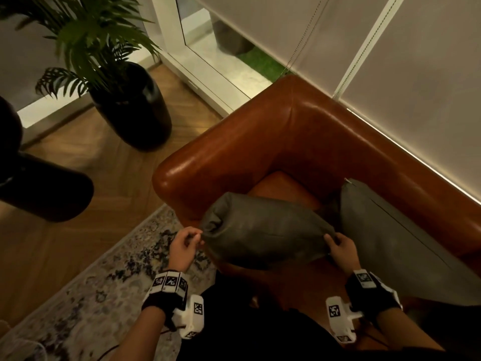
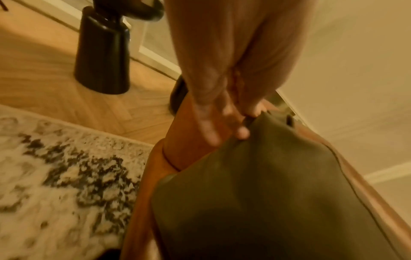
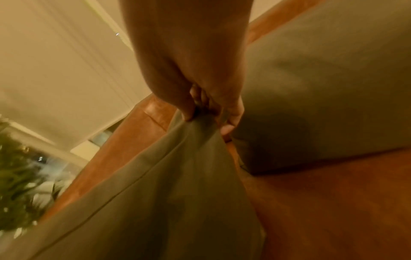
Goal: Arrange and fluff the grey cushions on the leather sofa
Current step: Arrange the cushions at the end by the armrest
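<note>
my left hand (image 1: pixel 183 246) pinches the left corner of the near grey cushion (image 1: pixel 263 230), fingers curled on bunched fabric; the left wrist view confirms the fingertips (image 2: pixel 242 134) closed on that corner. my right hand (image 1: pixel 343 248) grips the opposite corner, thumb and fingers (image 3: pixel 188 112) clamped round gathered cloth. the cushion is held between both hands above the seat of the brown leather sofa (image 1: pixel 260 142), beside the armrest. a second grey cushion (image 1: pixel 398 238) leans against the backrest, just beside my right hand. a patterned rug (image 1: pixel 99 282) lies on the floor to the left; a potted plant (image 1: pixel 104 48) stands beyond the armrest.
</note>
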### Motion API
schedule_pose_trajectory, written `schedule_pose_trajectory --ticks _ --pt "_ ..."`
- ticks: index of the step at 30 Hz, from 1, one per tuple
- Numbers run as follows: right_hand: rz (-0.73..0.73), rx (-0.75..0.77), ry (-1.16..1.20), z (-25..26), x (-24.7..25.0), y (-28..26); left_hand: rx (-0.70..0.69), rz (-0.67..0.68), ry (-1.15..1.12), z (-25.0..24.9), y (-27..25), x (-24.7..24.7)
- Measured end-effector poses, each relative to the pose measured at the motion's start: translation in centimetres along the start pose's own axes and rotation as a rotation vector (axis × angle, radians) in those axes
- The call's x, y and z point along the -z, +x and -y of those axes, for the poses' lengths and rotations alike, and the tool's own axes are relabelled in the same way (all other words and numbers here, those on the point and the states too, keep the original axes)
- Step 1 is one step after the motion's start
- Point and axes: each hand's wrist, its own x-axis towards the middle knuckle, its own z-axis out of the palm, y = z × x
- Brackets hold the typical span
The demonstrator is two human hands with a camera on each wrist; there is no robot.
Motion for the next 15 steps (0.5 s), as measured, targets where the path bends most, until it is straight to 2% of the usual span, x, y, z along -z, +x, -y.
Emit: schedule_pose_trajectory --ticks 2,4,5,8,10,13,14,15 --pt "0.038 -0.006 -0.020 -1.0 -0.5 0.5 -0.049 -0.055 0.269 0.0 -0.2 -0.2" --pt "0.043 0.032 -0.015 0.1 -0.6 -0.3 -0.184 -0.206 0.457 -0.6 0.2 0.2" --pt "0.046 0.042 -0.006 0.4 -0.7 -0.5 -0.253 -0.214 0.555 -0.9 0.7 0.4" --pt "0.056 0.038 -0.020 0.9 -0.7 -1.0 -0.320 -0.010 0.877 -1.7 2.0 0.3" --pt "0.061 0.033 -0.037 0.9 -0.7 -1.1 -0.362 0.019 0.984 -2.0 2.6 -0.1" --pt "0.055 0.026 -0.060 1.6 -0.4 -2.0 -0.400 0.018 0.859 -2.4 3.2 -0.3" --pt "0.045 0.019 -0.053 1.4 -0.3 -2.0 -0.346 0.013 0.714 -2.1 3.6 -0.2" --pt "0.029 0.005 -0.029 1.2 -0.2 -2.1 -0.217 -0.001 0.502 -2.0 4.0 0.2"
